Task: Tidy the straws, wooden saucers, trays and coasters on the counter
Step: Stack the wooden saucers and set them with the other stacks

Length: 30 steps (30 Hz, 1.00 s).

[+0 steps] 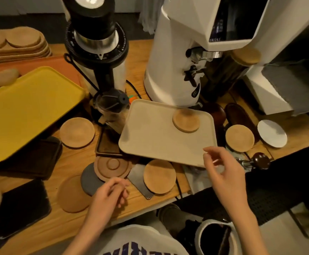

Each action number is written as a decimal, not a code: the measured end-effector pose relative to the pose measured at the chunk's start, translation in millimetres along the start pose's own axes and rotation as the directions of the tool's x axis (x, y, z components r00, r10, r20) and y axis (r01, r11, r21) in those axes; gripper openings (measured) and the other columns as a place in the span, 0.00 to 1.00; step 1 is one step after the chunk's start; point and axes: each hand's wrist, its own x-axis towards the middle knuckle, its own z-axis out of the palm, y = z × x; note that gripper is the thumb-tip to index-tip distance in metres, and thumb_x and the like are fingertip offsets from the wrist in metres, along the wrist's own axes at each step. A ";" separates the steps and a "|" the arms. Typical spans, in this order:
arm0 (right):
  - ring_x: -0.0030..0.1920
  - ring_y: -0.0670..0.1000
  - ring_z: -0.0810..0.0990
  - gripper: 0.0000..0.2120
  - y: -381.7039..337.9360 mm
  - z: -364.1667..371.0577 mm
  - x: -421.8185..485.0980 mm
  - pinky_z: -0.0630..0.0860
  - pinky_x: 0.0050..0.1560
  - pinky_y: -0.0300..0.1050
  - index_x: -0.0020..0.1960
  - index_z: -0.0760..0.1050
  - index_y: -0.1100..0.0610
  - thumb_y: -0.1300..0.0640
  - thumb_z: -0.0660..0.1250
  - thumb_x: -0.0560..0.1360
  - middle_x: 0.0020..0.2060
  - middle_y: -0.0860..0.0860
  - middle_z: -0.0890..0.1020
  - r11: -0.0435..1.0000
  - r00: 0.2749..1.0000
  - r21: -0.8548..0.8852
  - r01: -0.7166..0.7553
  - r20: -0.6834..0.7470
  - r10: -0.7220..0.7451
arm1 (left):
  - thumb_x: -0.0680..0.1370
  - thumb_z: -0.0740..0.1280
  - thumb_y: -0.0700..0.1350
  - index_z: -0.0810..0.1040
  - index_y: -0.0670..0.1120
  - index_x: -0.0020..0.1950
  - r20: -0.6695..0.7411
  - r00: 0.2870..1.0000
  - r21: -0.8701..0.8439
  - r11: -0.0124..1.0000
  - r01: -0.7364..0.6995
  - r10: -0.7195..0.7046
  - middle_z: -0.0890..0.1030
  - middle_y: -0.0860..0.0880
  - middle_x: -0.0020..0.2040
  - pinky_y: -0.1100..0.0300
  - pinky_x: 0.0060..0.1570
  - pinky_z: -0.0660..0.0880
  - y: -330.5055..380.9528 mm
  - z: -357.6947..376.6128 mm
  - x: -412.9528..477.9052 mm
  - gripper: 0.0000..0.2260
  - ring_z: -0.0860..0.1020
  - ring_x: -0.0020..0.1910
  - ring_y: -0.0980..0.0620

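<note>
A cream tray (155,140) lies mid-counter with one round wooden coaster (186,120) on its far right corner. Round wooden saucers lie around it: one at the left (77,132), a grooved one (112,168), a dark one (72,194), one at the front (159,176) and one at the right (239,138). A yellow tray (26,109) rests tilted over an orange tray (45,64) at the left. My left hand (111,194) hovers by the grooved saucer, fingers curled, holding nothing. My right hand (221,170) floats over the cream tray's near right corner, fingers apart and empty. No straws show.
Two coffee grinders, black (96,43) and white (179,57), stand at the back. A stack of oval wooden trays (17,46) sits far left. A white dish (272,133), a tamper (260,160), a dark tablet (23,207) and a grey coaster (89,179) crowd the counter.
</note>
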 end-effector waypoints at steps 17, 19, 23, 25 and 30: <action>0.73 0.67 0.58 0.54 131.5 -69.4 159.4 0.64 0.69 0.61 0.78 0.37 0.45 0.38 0.73 0.70 0.76 0.58 0.50 0.626 0.638 -0.779 -0.030 0.468 0.612 | 0.81 0.60 0.40 0.81 0.40 0.49 -0.083 0.993 -0.132 0.989 0.074 -0.085 0.79 0.44 0.34 0.58 0.32 0.73 19.2 76.7 4.9 0.10 0.75 0.31 0.49; 0.73 0.67 0.56 0.55 134.4 -63.2 161.6 0.65 0.68 0.63 0.78 0.35 0.44 0.38 0.74 0.69 0.76 0.57 0.47 0.616 0.622 -0.788 -0.002 0.481 0.618 | 0.81 0.60 0.40 0.80 0.39 0.48 -0.079 0.994 -0.139 0.988 0.066 -0.078 0.79 0.44 0.34 0.63 0.29 0.74 20.1 79.6 4.1 0.10 0.75 0.30 0.50; 0.73 0.67 0.56 0.55 136.8 -53.7 165.0 0.66 0.67 0.63 0.78 0.37 0.44 0.41 0.76 0.68 0.76 0.57 0.50 0.566 0.662 -0.824 0.030 0.441 0.606 | 0.81 0.60 0.39 0.80 0.38 0.47 -0.084 0.992 -0.158 0.984 0.078 -0.093 0.78 0.43 0.34 0.64 0.27 0.73 17.0 82.9 0.7 0.10 0.75 0.29 0.51; 0.71 0.67 0.59 0.53 137.7 -50.7 164.3 0.70 0.64 0.62 0.77 0.43 0.45 0.42 0.76 0.67 0.74 0.58 0.54 0.550 0.687 -0.833 0.052 0.430 0.586 | 0.81 0.60 0.38 0.80 0.37 0.47 -0.078 0.991 -0.175 0.980 0.094 -0.109 0.79 0.43 0.34 0.63 0.27 0.73 14.5 83.6 -1.9 0.10 0.75 0.29 0.50; 0.69 0.68 0.64 0.50 134.1 -52.2 164.4 0.72 0.60 0.60 0.77 0.48 0.48 0.40 0.76 0.67 0.72 0.60 0.60 0.556 0.727 -0.828 0.066 0.422 0.542 | 0.81 0.60 0.38 0.80 0.36 0.47 -0.077 0.989 -0.181 0.977 0.113 -0.128 0.79 0.44 0.33 0.64 0.27 0.73 10.9 81.5 -5.7 0.10 0.75 0.28 0.51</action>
